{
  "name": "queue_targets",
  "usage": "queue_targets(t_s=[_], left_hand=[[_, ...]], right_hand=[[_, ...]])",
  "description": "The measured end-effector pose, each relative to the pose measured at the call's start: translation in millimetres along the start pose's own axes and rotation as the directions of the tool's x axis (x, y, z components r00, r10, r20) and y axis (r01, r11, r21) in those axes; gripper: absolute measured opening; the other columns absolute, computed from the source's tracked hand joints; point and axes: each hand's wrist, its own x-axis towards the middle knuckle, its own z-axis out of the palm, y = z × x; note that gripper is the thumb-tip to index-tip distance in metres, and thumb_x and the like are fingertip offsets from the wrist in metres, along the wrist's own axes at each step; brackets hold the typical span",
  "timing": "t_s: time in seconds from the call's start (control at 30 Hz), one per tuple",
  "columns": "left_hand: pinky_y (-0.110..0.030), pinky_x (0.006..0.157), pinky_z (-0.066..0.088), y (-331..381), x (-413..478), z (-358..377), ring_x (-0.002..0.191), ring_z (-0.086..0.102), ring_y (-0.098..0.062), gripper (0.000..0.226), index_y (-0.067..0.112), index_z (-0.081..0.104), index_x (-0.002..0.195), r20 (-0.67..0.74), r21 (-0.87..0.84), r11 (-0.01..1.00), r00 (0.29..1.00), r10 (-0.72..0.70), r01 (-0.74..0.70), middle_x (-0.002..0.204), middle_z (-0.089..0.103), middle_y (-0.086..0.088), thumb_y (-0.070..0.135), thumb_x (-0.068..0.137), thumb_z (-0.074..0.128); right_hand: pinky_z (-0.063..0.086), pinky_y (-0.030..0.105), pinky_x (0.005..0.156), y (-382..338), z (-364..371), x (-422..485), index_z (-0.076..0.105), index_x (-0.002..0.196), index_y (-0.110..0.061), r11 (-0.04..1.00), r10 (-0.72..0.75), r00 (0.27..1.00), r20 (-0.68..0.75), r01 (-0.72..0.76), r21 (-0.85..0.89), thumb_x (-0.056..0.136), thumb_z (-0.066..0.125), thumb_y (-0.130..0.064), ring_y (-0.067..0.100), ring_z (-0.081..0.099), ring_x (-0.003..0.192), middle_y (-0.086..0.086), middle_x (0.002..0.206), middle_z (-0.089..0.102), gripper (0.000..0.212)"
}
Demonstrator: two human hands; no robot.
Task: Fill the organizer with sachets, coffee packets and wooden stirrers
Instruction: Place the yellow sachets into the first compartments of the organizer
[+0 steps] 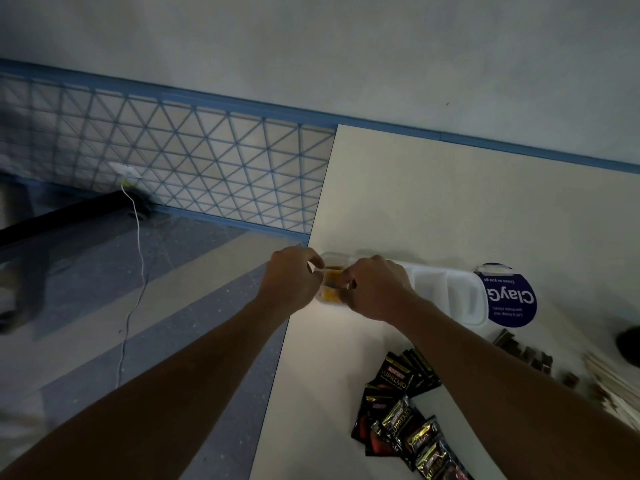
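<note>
A white plastic organizer (446,289) with several compartments lies across the table near its left edge. Yellow-orange sachets (331,285) stand in its leftmost compartment. My left hand (289,280) and my right hand (375,289) are both at that compartment, fingers pinched on the sachets from either side. Black and red coffee packets (403,410) lie scattered on the table near me. Small brown sachets (530,355) lie to the right of them, and pale wooden stirrers (613,386) are stacked at the right edge.
The cream table (433,202) ends just left of the organizer, with floor below. A blue round sticker (512,296) is on the table beyond the organizer's right end. A dark object (628,341) shows at the far right. A white cable (138,254) hangs by the wall.
</note>
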Motion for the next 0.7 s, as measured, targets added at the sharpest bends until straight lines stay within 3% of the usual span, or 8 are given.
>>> queue_targets(t_s=[0.23, 0.53, 0.7], left_hand=[[-0.006, 0.054, 0.033, 0.2, -2.6, 3.6, 0.067, 0.055, -0.005, 0.015, 0.015, 0.070, 0.103, 0.026, -0.029, 0.999, 0.999, -0.039, 0.040, 0.088, 0.068, -0.002, 0.015, 0.088, 0.068], [-0.014, 0.062, 0.039, 1.3, -2.5, 2.3, 0.070, 0.055, -0.008, 0.014, 0.017, 0.071, 0.102, 0.031, -0.020, 0.998, 0.998, -0.056, 0.057, 0.089, 0.067, -0.002, 0.015, 0.087, 0.068], [-0.004, 0.053, 0.030, 1.0, -3.1, 1.6, 0.067, 0.053, -0.004, 0.017, 0.015, 0.070, 0.105, 0.027, -0.032, 0.999, 0.999, -0.031, 0.032, 0.087, 0.066, 0.000, 0.015, 0.087, 0.068]], right_hand=[[0.050, 0.028, 0.070, -1.1, 1.6, 3.8, 0.075, 0.105, -0.030, 0.996, 0.029, 0.999, -0.040, -0.025, 0.085, 0.087, 0.064, -0.033, 0.019, 0.065, 0.083, -0.006, 0.092, 0.071, 0.021], [0.046, 0.026, 0.067, 6.0, 1.6, 0.1, 0.075, 0.103, -0.030, 0.990, 0.073, 0.995, -0.067, -0.065, 0.122, 0.090, 0.063, -0.033, 0.017, 0.065, 0.084, -0.008, 0.093, 0.073, 0.018], [0.051, 0.028, 0.071, 4.6, 3.3, -1.7, 0.073, 0.111, -0.030, 0.993, 0.070, 0.996, -0.054, -0.065, 0.097, 0.084, 0.063, -0.031, 0.020, 0.066, 0.089, -0.005, 0.097, 0.073, 0.028]])
